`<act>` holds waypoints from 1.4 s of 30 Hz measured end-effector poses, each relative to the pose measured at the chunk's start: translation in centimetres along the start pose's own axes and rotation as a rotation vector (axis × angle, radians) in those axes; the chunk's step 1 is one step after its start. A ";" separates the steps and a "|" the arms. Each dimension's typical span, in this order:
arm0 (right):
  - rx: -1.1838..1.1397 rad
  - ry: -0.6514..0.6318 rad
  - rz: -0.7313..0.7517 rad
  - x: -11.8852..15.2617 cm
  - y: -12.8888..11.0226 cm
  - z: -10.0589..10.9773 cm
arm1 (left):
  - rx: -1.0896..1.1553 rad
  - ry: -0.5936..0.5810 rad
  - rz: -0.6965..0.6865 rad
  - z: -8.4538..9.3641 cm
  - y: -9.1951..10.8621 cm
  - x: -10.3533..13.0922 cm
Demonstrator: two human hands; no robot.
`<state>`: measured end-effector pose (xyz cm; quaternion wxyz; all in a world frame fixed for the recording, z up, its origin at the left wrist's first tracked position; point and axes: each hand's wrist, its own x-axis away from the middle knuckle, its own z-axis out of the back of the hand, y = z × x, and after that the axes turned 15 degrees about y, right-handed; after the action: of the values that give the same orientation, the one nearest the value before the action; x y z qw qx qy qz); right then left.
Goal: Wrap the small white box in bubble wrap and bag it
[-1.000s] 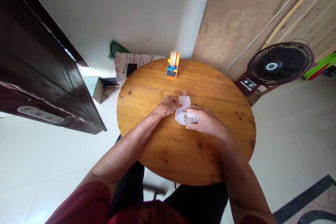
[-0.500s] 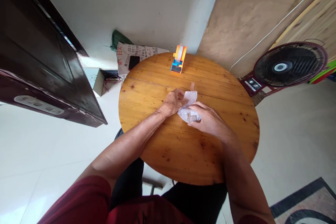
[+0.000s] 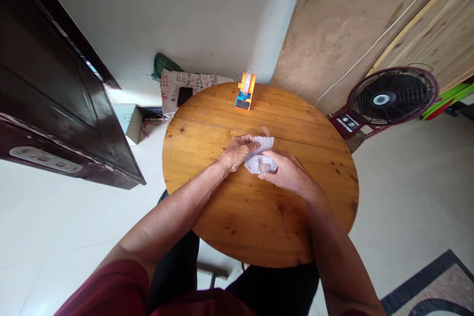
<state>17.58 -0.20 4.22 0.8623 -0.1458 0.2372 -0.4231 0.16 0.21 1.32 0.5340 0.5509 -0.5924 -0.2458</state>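
Bubble wrap (image 3: 261, 163), whitish and see-through, lies bundled near the middle of the round wooden table (image 3: 255, 227). Something inside it is too unclear to name. My left hand (image 3: 239, 151) pinches the wrap's upper left part between thumb and fingers. From the right, my right hand (image 3: 287, 170) wraps round the lower bundle, thumb below and fingers above. A short strip of tape (image 3: 265, 131) sticks up just beyond the wrap. Farther back, an orange and blue tape dispenser (image 3: 245, 92) stands by the table's far edge.
Behind the table's far left edge are a printed sack (image 3: 170, 90) with a black phone-like object (image 3: 184, 95) on it and a green bag (image 3: 165, 65). A dark door (image 3: 70, 108) stands at left. To the right is a fan (image 3: 383, 98).
The view has shifted slightly, moving the whole scene left and down. Both hands keep hold of the wrap, and my left thumb now lies farther over its upper part.
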 end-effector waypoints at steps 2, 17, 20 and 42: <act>-0.032 -0.006 -0.014 0.0 0.2 0.0 | 0.002 -0.009 -0.006 -0.1 0.0 0.4; -0.076 0.239 -0.276 -0.3 -0.3 -0.2 | 0.041 -0.184 -0.090 0.2 -0.3 0.1; -0.092 0.356 -0.290 -0.2 0.5 -0.4 | 0.093 -0.256 -0.111 0.3 -0.4 0.0; -0.510 0.346 -0.226 -0.8 1.5 -0.7 | 0.100 -0.237 -0.143 0.4 0.3 0.2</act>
<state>17.74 1.29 3.17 0.6924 -0.3082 0.4609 -0.4618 -0.27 0.01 1.53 0.4133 0.5848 -0.6219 -0.3168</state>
